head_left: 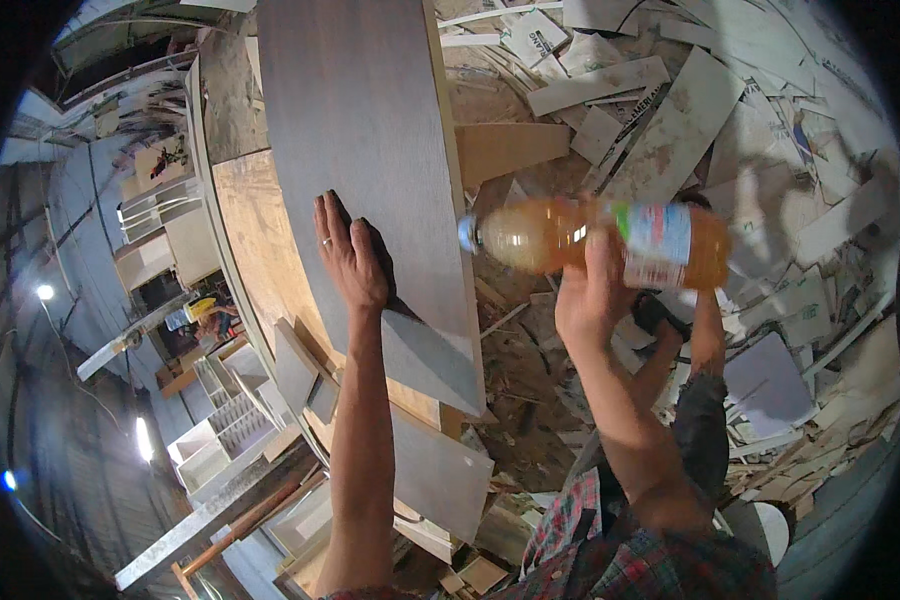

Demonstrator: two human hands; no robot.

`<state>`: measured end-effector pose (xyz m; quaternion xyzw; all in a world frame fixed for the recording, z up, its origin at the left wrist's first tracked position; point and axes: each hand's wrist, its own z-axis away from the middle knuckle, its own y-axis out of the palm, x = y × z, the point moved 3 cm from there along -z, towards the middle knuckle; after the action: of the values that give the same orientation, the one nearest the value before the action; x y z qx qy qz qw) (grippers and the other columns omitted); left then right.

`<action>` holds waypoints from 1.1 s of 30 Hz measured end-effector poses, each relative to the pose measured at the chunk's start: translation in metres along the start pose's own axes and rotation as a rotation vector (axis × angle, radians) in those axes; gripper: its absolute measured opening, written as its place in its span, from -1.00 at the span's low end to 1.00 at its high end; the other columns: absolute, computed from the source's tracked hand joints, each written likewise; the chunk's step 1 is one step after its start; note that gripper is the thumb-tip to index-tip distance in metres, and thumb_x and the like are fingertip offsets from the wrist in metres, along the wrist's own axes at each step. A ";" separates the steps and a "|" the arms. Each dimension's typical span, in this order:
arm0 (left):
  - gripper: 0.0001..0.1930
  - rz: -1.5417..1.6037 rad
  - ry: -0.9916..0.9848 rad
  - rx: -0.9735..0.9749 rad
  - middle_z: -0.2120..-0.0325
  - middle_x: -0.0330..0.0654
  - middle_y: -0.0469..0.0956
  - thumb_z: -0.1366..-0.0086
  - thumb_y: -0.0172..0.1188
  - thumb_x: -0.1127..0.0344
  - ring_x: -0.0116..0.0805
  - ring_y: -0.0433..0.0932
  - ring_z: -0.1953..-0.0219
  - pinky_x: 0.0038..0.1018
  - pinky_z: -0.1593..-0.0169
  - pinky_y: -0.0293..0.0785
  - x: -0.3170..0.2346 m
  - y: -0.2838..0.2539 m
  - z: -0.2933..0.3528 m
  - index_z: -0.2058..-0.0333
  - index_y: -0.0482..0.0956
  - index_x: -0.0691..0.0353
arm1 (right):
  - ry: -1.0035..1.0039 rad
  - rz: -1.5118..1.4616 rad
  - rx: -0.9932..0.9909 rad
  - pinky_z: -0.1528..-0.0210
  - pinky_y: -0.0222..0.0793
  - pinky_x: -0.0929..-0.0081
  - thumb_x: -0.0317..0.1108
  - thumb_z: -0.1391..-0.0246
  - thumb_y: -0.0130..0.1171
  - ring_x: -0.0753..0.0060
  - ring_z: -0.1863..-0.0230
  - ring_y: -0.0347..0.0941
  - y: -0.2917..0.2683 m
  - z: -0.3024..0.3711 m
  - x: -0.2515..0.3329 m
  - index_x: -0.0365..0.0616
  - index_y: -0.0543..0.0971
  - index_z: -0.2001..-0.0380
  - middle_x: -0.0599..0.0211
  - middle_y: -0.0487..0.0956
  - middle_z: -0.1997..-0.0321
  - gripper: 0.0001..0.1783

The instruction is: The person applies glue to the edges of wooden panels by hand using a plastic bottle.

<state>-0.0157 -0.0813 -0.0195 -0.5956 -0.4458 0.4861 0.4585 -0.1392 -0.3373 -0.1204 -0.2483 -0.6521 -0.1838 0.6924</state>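
Note:
My right hand (pixel 592 290) is closed around a clear plastic bottle (pixel 540 237) of amber liquid. The bottle lies sideways in the grip, its blue cap (pixel 467 233) pointing left toward the board's edge. A colourful label wraps its lower half, and motion blurs it slightly. My left hand (pixel 354 255) rests palm down, fingers stretched out, on a long grey wood-grain board (pixel 370 110). That board lies over a plywood-topped bench (pixel 245 215), and the bottle is held beyond its right edge.
Scrap panels and white strips (pixel 670 130) litter the floor at right. Legs and dark footwear (pixel 660 315) stand among them. A smaller grey panel (pixel 440 470) sits below the board. Cabinet carcasses (pixel 210 450) and another person (pixel 215 322) are at far left.

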 end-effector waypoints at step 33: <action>-0.41 0.038 0.053 -0.106 -0.31 0.20 0.19 -0.45 -0.20 0.07 0.17 0.09 -0.38 -0.12 -0.37 0.04 -0.004 0.006 -0.003 -0.27 0.26 0.42 | -0.004 0.081 -0.051 -0.17 0.30 0.13 -0.43 -0.23 0.09 0.15 -0.16 0.41 -0.050 0.112 0.014 -0.24 0.41 -0.10 0.19 0.49 -0.07 -0.62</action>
<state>-0.0129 -0.0865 -0.0244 -0.6401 -0.4475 0.4543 0.4286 -0.2581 -0.3117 -0.0983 -0.2926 -0.6379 -0.1718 0.6913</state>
